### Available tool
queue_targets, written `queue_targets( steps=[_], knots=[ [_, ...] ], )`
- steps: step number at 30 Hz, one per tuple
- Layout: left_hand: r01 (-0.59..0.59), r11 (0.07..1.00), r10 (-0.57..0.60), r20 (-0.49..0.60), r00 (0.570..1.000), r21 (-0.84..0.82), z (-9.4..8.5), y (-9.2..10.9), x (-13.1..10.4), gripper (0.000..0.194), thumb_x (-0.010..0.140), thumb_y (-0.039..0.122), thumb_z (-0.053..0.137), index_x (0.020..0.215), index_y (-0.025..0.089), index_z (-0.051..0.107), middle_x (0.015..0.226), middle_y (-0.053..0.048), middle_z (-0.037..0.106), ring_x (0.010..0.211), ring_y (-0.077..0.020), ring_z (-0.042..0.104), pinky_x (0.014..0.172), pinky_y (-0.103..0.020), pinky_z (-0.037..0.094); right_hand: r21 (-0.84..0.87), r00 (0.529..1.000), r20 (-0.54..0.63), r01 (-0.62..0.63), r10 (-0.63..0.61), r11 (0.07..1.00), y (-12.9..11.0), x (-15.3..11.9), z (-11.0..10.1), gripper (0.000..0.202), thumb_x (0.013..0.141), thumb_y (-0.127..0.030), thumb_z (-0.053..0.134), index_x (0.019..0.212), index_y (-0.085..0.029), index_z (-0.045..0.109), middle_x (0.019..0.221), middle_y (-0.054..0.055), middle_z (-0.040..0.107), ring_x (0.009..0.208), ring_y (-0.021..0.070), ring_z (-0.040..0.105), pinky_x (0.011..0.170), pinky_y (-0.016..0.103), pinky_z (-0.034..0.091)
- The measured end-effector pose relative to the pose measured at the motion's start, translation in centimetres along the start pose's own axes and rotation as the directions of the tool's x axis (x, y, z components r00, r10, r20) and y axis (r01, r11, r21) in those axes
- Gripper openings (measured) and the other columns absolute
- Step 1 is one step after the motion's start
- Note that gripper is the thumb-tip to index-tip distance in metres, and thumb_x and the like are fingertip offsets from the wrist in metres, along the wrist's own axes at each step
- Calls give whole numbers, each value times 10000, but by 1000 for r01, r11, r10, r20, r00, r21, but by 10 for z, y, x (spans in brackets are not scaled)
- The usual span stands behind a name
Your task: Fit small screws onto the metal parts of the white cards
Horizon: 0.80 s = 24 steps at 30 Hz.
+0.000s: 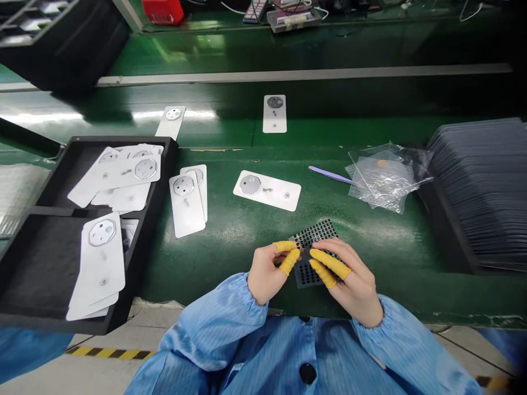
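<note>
Near the front edge of the green worktop (pixel 230 230), our left hand (pixel 269 271) and right hand (pixel 349 280) pinch a small perforated black tray (pixel 315 241) with yellow-capped fingertips (pixel 329 263). Both hands are curled partly closed on its sides. A white backplate (pixel 267 190) lies just beyond it.

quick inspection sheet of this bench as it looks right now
surface: glossy green bench, lit by glare at left.
job's things: black perforated tray under both hands; white plate just beyond it.
clutter: more white plates in a black bin, purple tweezers, clear bags, stacked sheets.
grippers: left hand and right hand wear yellow finger cots, fingertips on the tray; any grip cannot be told.
cables: some at the far edge by a red box.
surroundings: striped floor tape below.
</note>
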State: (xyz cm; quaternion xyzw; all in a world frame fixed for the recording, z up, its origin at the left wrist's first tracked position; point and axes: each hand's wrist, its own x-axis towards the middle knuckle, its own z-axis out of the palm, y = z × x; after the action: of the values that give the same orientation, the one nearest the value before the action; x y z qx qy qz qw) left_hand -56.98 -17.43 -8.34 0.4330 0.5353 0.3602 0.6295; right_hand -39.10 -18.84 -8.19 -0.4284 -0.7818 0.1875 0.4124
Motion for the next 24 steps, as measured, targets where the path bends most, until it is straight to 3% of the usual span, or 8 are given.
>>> queue_targets(
  steps=[3,6,10,14,18,21,23,24],
  knots=[
    [32,999,-30,101,994,-22,-3,3,0,425,771,513,655,928,123,715,898,-107,743,810,-222,697,775,-342,570,-26,989,96,119,-116,993,1,10,0,327,841,-17,526,1141,-131,589,1087,142,637,1042,223,617,984,500,502],
    [29,1000,-27,196,980,-10,-5,4,2,455,786,549,612,845,112,725,768,-97,736,730,-220,692,668,-313,566,-67,967,160,211,-199,975,7,8,1,273,841,11,465,1052,-97,599,1113,182,621,1106,245,588,926,444,550],
    [-47,994,30,162,986,99,-5,0,4,364,829,459,582,794,127,728,756,-81,729,726,-207,678,659,-290,540,-131,946,204,281,-251,951,21,-6,7,208,826,23,469,968,-72,587,1160,237,582,1160,291,550,918,436,545],
    [-172,914,128,143,981,367,2,-7,3,208,847,265,547,763,171,711,730,-46,707,718,-184,655,688,-273,509,-106,972,141,204,-189,973,31,-11,20,219,874,-75,490,1085,-84,549,1117,198,591,1076,238,592,878,357,553],
    [-234,862,173,173,970,449,0,-2,-1,150,814,225,564,778,191,705,739,-48,708,730,-193,666,691,-271,511,-77,998,46,46,-43,996,33,-7,26,181,913,-168,492,1082,-124,542,1037,130,616,963,181,624,837,283,540],
    [-325,748,276,174,945,579,-32,14,-2,300,816,337,591,1070,191,654,914,-66,728,833,-210,677,756,-297,536,-130,1000,8,17,-16,991,34,-6,26,173,925,-211,495,1066,-136,561,1026,112,630,950,176,627,862,283,514],
    [-262,620,401,-12,916,739,-71,25,4,469,835,437,571,1215,163,564,1127,-115,681,997,-245,640,881,-360,516,-148,998,5,60,-60,987,34,-7,27,146,912,-198,516,1035,-140,569,1056,119,631,978,188,626,871,295,507],
    [-146,532,462,-142,875,834,-93,29,10,475,866,453,523,1228,148,546,1218,-143,635,1085,-268,596,953,-406,476,-149,996,4,87,-88,985,33,-7,27,119,901,-178,529,1007,-143,570,1067,123,631,988,192,627,868,297,508]
  ],
)
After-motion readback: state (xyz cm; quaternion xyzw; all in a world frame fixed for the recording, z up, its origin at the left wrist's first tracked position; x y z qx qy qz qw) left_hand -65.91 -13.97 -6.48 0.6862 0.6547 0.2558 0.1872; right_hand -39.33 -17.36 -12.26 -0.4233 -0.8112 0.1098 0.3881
